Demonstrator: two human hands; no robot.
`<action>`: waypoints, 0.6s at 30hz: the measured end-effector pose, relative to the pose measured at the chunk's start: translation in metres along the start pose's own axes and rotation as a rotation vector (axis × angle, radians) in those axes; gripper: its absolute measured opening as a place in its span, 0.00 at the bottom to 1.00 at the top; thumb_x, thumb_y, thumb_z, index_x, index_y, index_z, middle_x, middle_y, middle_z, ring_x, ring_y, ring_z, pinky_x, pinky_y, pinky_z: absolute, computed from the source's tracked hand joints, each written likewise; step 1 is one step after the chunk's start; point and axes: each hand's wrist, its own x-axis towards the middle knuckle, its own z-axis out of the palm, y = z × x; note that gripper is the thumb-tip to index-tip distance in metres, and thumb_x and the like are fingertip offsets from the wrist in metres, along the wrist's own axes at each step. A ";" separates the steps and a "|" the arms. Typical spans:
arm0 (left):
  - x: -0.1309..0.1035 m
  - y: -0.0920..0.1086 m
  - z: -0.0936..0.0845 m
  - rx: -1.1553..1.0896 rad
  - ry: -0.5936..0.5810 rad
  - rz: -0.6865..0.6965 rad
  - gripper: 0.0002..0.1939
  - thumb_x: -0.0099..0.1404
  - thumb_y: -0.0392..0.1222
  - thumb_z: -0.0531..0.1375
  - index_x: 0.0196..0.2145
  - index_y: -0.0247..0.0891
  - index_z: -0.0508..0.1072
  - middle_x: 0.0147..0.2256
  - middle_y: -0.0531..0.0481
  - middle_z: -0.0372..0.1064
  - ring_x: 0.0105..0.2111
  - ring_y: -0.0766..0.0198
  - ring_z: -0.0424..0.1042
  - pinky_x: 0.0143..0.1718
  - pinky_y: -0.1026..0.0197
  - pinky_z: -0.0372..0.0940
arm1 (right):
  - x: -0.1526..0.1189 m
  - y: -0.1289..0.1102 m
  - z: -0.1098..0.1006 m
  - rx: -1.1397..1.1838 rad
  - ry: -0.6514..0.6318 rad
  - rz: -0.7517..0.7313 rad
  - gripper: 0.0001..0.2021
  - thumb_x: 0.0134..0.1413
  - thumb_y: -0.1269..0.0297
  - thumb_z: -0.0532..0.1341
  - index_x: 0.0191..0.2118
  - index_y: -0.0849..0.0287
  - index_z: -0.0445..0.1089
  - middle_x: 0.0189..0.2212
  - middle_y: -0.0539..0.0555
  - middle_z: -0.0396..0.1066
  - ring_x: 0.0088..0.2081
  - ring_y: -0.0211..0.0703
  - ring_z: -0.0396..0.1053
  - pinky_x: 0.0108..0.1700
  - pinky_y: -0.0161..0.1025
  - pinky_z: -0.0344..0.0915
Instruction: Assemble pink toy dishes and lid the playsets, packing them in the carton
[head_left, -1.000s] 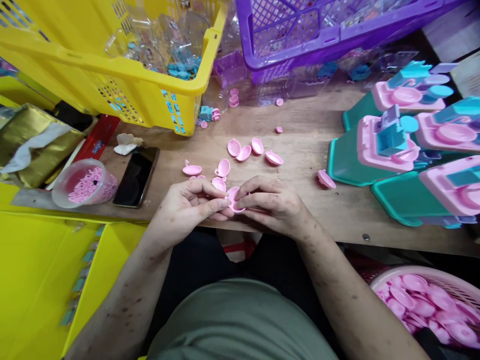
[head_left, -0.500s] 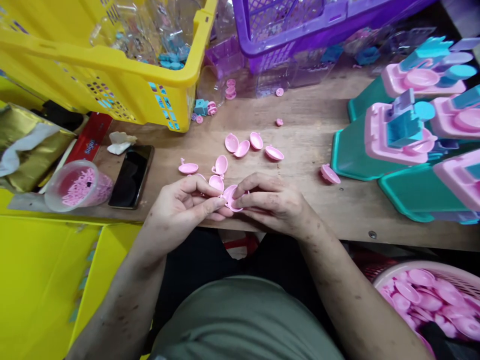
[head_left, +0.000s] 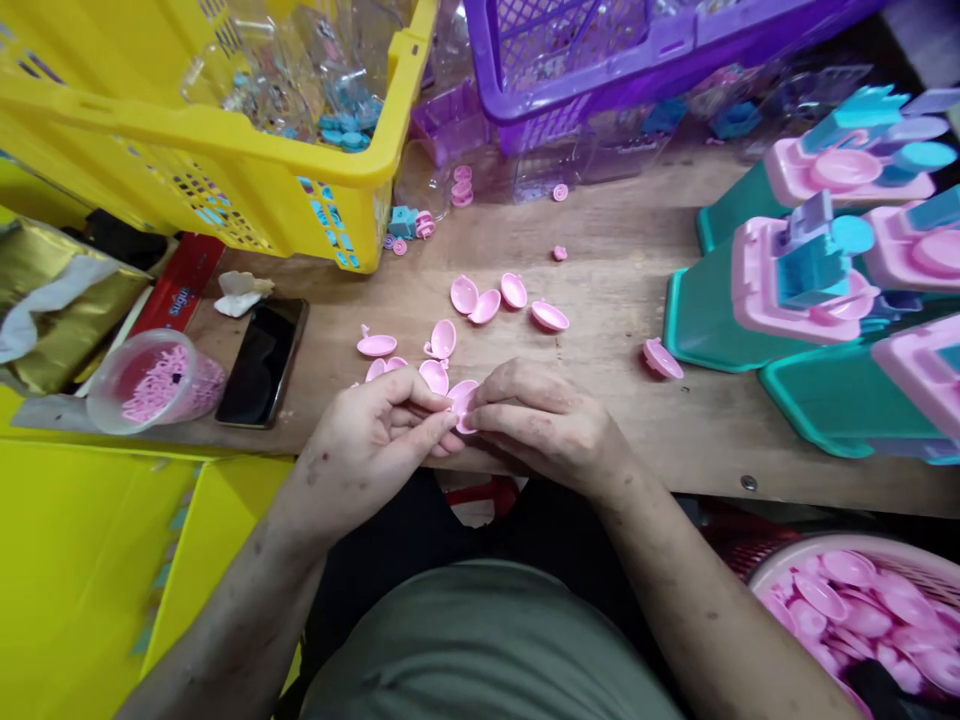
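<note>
Just above the near edge of the table, my right hand [head_left: 551,425] pinches a small pink oval plastic dish [head_left: 463,396] between thumb and fingers. My left hand [head_left: 375,435] is closed at the dish's left edge, thumb against forefinger. Whether it grips the dish's edge or a tiny separate part is too small to tell. Close beyond my fingers lies another pink dish [head_left: 433,376]. More of these dishes are scattered farther up, some with a little hooked stem, such as the one [head_left: 376,345] at the left and a pair [head_left: 474,300] touching each other.
At the left are a clear cup [head_left: 112,385] of thin pink pieces and a phone [head_left: 262,360]. A yellow basket [head_left: 247,165] and a purple basket [head_left: 570,85] stand behind. Teal-and-pink boxes [head_left: 712,315] fill the right. A pink basket [head_left: 780,560] of dishes sits low right.
The view has tilted slightly, so everything appears a little lower. My left hand's fingers have shifted slightly at the dish's edge; both hands stay together around the dish.
</note>
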 end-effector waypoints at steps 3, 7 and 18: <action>0.003 -0.004 -0.003 0.121 0.041 0.083 0.08 0.74 0.46 0.72 0.40 0.40 0.81 0.36 0.49 0.84 0.35 0.58 0.87 0.42 0.59 0.84 | 0.004 0.001 -0.006 -0.060 -0.040 0.061 0.08 0.76 0.67 0.69 0.55 0.51 0.79 0.50 0.58 0.79 0.49 0.48 0.81 0.50 0.45 0.83; 0.014 -0.014 -0.005 0.548 0.165 0.387 0.03 0.76 0.40 0.69 0.44 0.42 0.84 0.41 0.49 0.85 0.40 0.58 0.84 0.47 0.57 0.78 | 0.020 0.006 -0.024 -0.073 -0.039 0.191 0.17 0.72 0.63 0.70 0.63 0.52 0.74 0.60 0.61 0.76 0.62 0.58 0.77 0.63 0.55 0.79; -0.011 0.012 -0.152 1.137 0.882 0.340 0.08 0.71 0.47 0.68 0.43 0.44 0.85 0.38 0.51 0.82 0.35 0.57 0.74 0.42 0.56 0.70 | 0.033 0.050 -0.011 -0.556 -0.194 0.325 0.11 0.78 0.67 0.60 0.52 0.55 0.82 0.52 0.61 0.82 0.49 0.59 0.74 0.54 0.57 0.73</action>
